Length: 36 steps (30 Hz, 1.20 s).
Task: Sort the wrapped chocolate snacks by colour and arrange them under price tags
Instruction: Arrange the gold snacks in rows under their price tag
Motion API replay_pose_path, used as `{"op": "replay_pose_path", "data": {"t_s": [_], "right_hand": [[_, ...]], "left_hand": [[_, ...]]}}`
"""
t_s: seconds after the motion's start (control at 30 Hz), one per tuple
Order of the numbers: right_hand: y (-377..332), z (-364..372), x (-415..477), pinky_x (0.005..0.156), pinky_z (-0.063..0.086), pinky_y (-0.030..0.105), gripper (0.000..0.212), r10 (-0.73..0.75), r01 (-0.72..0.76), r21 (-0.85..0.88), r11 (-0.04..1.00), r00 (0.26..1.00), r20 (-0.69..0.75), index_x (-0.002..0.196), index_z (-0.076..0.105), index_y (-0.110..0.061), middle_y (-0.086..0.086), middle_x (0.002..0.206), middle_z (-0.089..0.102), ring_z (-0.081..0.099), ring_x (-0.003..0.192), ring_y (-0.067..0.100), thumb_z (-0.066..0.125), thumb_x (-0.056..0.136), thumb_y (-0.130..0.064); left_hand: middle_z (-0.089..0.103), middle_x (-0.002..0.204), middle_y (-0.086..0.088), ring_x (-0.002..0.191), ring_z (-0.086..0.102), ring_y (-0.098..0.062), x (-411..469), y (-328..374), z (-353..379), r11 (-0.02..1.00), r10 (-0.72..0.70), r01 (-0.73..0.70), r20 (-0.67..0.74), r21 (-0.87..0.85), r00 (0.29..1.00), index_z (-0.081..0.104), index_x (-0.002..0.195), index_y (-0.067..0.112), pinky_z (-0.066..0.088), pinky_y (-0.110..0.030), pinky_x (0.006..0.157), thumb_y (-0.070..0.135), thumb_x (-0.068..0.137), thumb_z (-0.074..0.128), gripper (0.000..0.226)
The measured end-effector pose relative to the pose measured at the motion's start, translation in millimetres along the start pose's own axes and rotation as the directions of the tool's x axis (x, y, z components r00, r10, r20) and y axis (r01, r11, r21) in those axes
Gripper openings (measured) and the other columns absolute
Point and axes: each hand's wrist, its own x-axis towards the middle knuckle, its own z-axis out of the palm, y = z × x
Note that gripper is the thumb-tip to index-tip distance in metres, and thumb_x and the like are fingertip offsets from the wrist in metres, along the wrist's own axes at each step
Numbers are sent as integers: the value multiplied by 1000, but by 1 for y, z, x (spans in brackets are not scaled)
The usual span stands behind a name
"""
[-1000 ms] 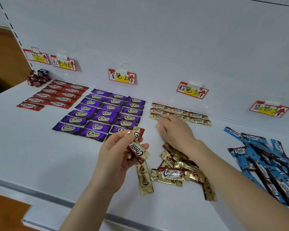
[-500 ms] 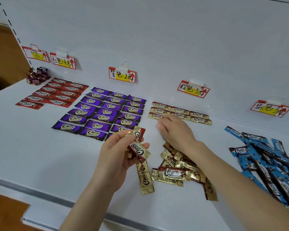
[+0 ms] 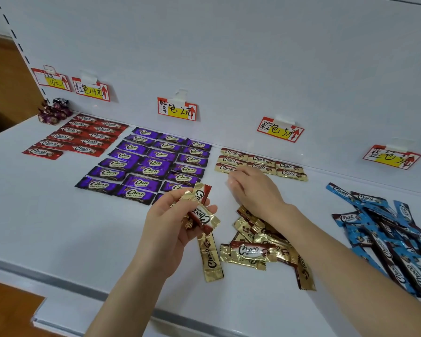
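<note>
My left hand [image 3: 170,220] grips a small bunch of gold-wrapped snacks [image 3: 202,210] above the white shelf [image 3: 58,227]. My right hand [image 3: 253,190] lies palm down at the front of the laid-out gold rows [image 3: 260,162], under the gold price tag [image 3: 280,129]; what its fingers hold is hidden. A loose heap of gold snacks [image 3: 255,249] lies under my right wrist. Red rows [image 3: 78,137] sit below the red tag [image 3: 91,90], purple rows [image 3: 153,164] below the purple tag [image 3: 176,109]. A blue pile [image 3: 389,237] lies below the blue tag [image 3: 391,157].
A cluster of round foil-wrapped sweets [image 3: 54,111] sits at the far left under another price tag [image 3: 52,80]. The white back wall [image 3: 229,57] rises behind the rows. The shelf's front edge [image 3: 88,290] runs along the bottom, with wooden floor below.
My right hand has edged slightly forward toward the gold rows. My left hand keeps the same gold snacks in the same place.
</note>
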Motion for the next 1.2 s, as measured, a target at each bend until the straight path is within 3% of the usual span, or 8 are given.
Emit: {"op": "replay_pose_path", "data": {"t_s": [0.13, 0.23, 0.37, 0.63, 0.83, 0.93, 1.07, 1.2], "right_hand": [[-5, -13, -2, 91, 31, 22, 35, 42, -34, 92, 995, 996, -83, 122, 56, -11, 4, 123, 54, 44, 114, 17, 33, 100, -25], [-20, -31, -14, 79, 33, 8, 26, 157, -54, 402, 914, 962, -226, 113, 60, -14, -9, 105, 59, 50, 95, 0, 43, 97, -24], [-48, -58, -46, 61, 46, 8, 6, 147, -86, 752, 654, 989, -15, 82, 67, -27, -10, 77, 68, 61, 68, -3, 61, 84, -29], [-60, -73, -69, 55, 48, 14, 4, 107, -181, 791, 585, 983, 146, 86, 66, -14, -3, 72, 67, 62, 62, 1, 67, 83, -16], [-54, -77, -70, 65, 54, 26, 39, 100, -170, 721, 671, 985, 139, 99, 53, -41, -8, 80, 62, 64, 69, 8, 68, 78, -11], [-37, -72, -64, 65, 58, 31, 46, 227, -208, 782, 588, 970, 87, 98, 53, -43, -3, 82, 60, 66, 73, 15, 65, 78, -3], [-3, -56, -52, 72, 55, 32, 13, 533, -319, 852, 416, 844, 56, 87, 57, -21, 9, 94, 65, 66, 84, 22, 62, 83, -10], [26, -36, -56, 67, 43, 23, 13, 554, -439, 577, 689, 832, -30, 88, 62, -14, -3, 84, 61, 58, 83, 16, 64, 84, -26]], "left_hand": [[73, 85, -13, 81, 72, -26, -1, 0, 0, 999, 36, -37, 30, 23, 999, 59, 106, 6, 58, -31, 58, -3, 88, 53, 21], [72, 86, -16, 78, 72, -26, -3, 0, 4, 996, 85, -87, 41, 35, 996, 60, 102, 7, 56, -26, 55, 1, 82, 61, 21], [72, 79, -11, 71, 70, -22, -4, -3, 12, 986, 156, -158, 42, 46, 987, 64, 94, 9, 54, -22, 54, 16, 64, 70, 31], [71, 68, -4, 62, 68, -13, -11, -8, 27, 975, 184, -189, 53, 113, 981, 64, 82, 12, 53, -21, 52, 24, 63, 69, 23], [68, 66, -2, 59, 63, -9, -14, -8, 32, 948, 182, -191, 59, 254, 982, 70, 73, 21, 52, -20, 51, 24, 71, 69, 4], [70, 68, 0, 61, 66, -9, -12, -10, 32, 973, 128, -121, -25, 197, 991, 70, 83, 17, 52, -20, 51, 15, 87, 61, 10], [71, 77, -4, 67, 69, -10, -10, -11, 27, 975, 94, -79, -62, 208, 994, 68, 97, 13, 54, -20, 55, 10, 90, 58, 13], [71, 80, -6, 68, 70, -11, -10, -11, 26, 975, 90, -76, -57, 210, 994, 67, 100, 10, 55, -21, 55, 10, 89, 58, 14]]}}
